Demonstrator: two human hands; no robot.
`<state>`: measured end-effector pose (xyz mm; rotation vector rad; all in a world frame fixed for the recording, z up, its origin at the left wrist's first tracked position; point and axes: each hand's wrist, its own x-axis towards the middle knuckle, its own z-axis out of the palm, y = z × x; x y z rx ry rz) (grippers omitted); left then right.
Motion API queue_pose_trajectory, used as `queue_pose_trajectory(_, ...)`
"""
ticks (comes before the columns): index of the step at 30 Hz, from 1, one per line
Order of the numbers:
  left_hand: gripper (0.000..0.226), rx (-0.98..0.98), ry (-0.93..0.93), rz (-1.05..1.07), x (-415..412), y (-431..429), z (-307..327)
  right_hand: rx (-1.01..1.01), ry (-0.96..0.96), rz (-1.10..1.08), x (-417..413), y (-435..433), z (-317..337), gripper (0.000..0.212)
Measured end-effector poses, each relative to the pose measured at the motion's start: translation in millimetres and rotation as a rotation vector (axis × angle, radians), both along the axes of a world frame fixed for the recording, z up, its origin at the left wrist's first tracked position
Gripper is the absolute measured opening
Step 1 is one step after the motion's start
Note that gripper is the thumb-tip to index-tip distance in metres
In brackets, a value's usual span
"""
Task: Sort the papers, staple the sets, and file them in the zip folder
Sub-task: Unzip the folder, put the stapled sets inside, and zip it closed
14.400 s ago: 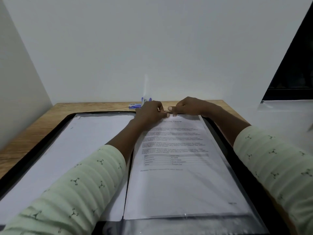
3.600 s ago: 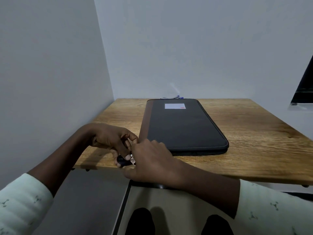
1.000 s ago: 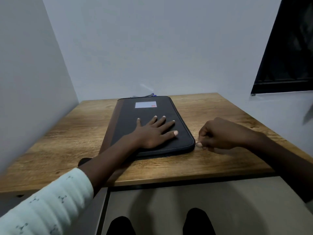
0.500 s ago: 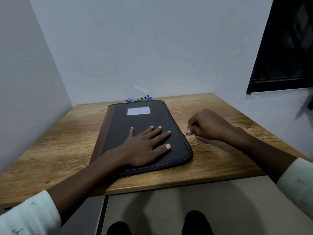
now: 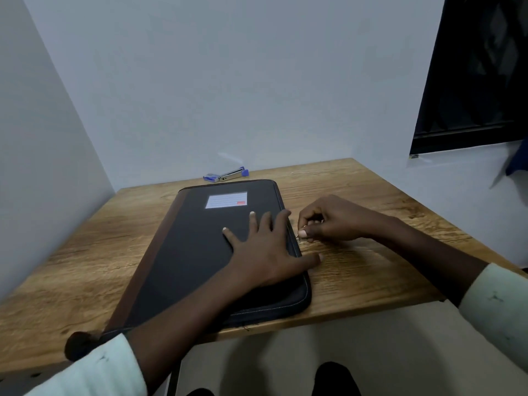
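The black zip folder (image 5: 197, 252) with a brown spine lies closed on the wooden table (image 5: 357, 270), a white label near its far end. My left hand (image 5: 265, 252) presses flat on the cover near the right edge, fingers spread, thumb on the table. My right hand (image 5: 334, 221) pinches the small metal zip pull (image 5: 298, 238) at the folder's right side, about halfway along. No papers show; the folder hides its contents.
A blue stapler (image 5: 227, 175) lies at the table's back edge against the wall. Walls close in on the left and behind. A dark window (image 5: 471, 72) is at upper right. The table's near edge is just below the folder.
The folder was open with papers, then was closed. In the last second my right hand has drawn the zip pull from the near right corner further along the right side; my left hand slid rightwards.
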<state>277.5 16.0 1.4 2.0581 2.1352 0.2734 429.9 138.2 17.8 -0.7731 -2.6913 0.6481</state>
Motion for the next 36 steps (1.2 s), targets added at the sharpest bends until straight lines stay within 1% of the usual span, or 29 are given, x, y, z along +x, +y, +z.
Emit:
queue_pose_trajectory(2, 0.096, -0.012, -0.022, 0.019, 2, 9, 1, 0.005, 0.027, -0.012, 1, 2, -3, 0.01)
queue_pose_trajectory(6, 0.086, -0.052, -0.066, -0.032, -2, 2, 1, -0.024, 0.105, 0.001, 0, 2, -11, 0.014)
queue_pose_trajectory(9, 0.081, -0.085, -0.091, -0.095, -12, -9, 9, -0.023, 0.135, 0.003, -4, 5, -13, 0.016)
queue_pose_trajectory(15, 0.073, -0.219, -0.186, -0.227, -47, -25, 26, 0.005, 0.141, -0.057, -13, 18, -17, 0.014)
queue_pose_trajectory(17, 0.074, -0.298, -0.191, -0.229, -56, -28, 34, 0.014, 0.175, -0.099, -13, 21, -20, 0.013)
queue_pose_trajectory(20, 0.085, -0.42, -0.162, -0.247, -72, -32, 38, 0.021, 0.258, -0.205, -11, 29, -23, 0.017)
queue_pose_trajectory(21, 0.088, -0.439, -0.154, -0.263, -79, -31, 38, 0.025, 0.262, -0.239, -11, 33, -22, 0.017)
queue_pose_trajectory(23, 0.088, -0.472, -0.176, -0.263, -87, -30, 43, 0.033, 0.207, -0.27, -13, 37, -19, 0.017)
queue_pose_trajectory(24, 0.084, -0.45, -0.207, -0.267, -84, -23, 47, 0.042, 0.159, -0.273, -12, 40, -16, 0.016)
queue_pose_trajectory(26, 0.077, -0.291, -0.237, -0.23, -72, -6, 48, 0.047, 0.068, -0.238, -11, 42, -10, 0.013)
queue_pose_trajectory(28, 0.089, -0.141, -0.157, -0.161, -57, 17, 42, 0.054, 0.018, -0.207, -11, 42, -5, 0.012)
queue_pose_trajectory(29, 0.097, -0.118, -0.093, -0.145, -49, 28, 37, 0.063, 0.009, -0.201, -11, 43, -3, 0.012)
queue_pose_trajectory(32, 0.109, -0.159, 0.041, -0.14, -39, 58, 23, 0.091, -0.004, -0.201, -12, 44, -2, 0.011)
queue_pose_trajectory(34, 0.111, -0.17, 0.058, -0.13, -38, 75, 25, 0.078, 0.004, -0.2, -11, 44, -1, 0.009)
queue_pose_trajectory(36, 0.11, -0.185, 0.052, -0.135, -40, 88, 25, 0.071, 0.001, -0.189, -11, 45, -1, 0.013)
